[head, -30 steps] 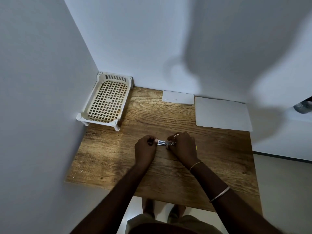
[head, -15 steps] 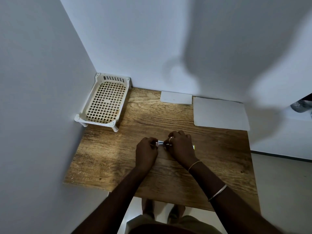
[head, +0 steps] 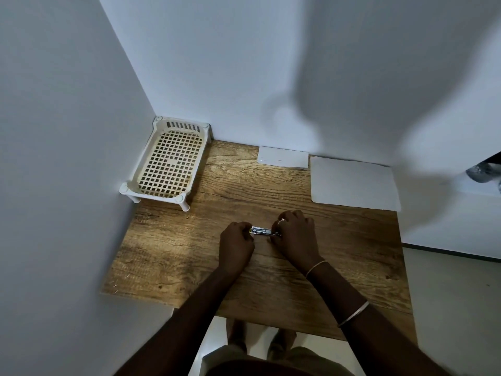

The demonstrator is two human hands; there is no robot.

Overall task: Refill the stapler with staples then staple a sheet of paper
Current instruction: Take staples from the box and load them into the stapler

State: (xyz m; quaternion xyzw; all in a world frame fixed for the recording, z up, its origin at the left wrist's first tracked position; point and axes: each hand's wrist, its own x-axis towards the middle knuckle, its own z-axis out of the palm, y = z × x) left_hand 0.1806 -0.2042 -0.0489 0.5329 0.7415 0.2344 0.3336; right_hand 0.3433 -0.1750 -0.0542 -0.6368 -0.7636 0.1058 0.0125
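Note:
A small silver stapler [head: 261,230] lies lengthwise between my two hands near the middle of the wooden table [head: 173,248]. My left hand [head: 236,244] grips its left end with curled fingers. My right hand [head: 296,234] is closed over its right end, hiding that part. Only the short metal middle section shows. A large white sheet of paper [head: 353,183] lies flat at the back right of the table. A smaller white sheet [head: 283,157] lies against the back wall. No loose staples are visible.
A cream plastic lattice tray [head: 169,161] on short legs stands in the back left corner. White walls close in the table at the left and back. The table's right edge drops to a grey floor [head: 455,289].
The hands have drawn slightly apart, so more of the stapler's metal middle shows than half a second ago. The papers and tray have not moved.

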